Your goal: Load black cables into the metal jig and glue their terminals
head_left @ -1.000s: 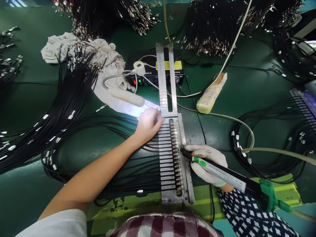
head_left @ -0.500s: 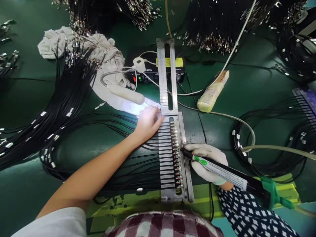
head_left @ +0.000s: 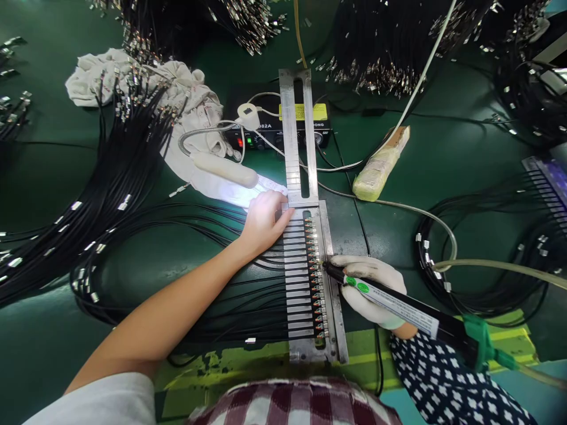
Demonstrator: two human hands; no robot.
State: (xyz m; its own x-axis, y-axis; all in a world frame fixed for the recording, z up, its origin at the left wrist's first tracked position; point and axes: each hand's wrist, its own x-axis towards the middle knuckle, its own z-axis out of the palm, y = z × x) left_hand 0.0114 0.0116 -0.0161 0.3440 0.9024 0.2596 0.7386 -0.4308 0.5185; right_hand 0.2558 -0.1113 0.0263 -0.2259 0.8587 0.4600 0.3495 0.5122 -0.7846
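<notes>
A long metal fixture lies along the middle of the green mat, with a row of cable connectors seated in its slot. My left hand, bare, rests with fingers pressed flat on the fixture's upper left edge and the black cables that run into it. My right hand, in a white glove, grips a black dispensing pen like a pencil. The pen's tip touches the connector row about halfway down. A green fitting and a hose leave the pen's rear end at the lower right.
A lit gooseneck lamp shines on white cloth just above my left hand. A black controller box stands behind the fixture, and a wrapped block lies to its right. Bundles of black cables cover the left, top and right.
The pen tip has crept slightly up the connector row. My left hand has stayed on the fixture. The view has shifted a little.
</notes>
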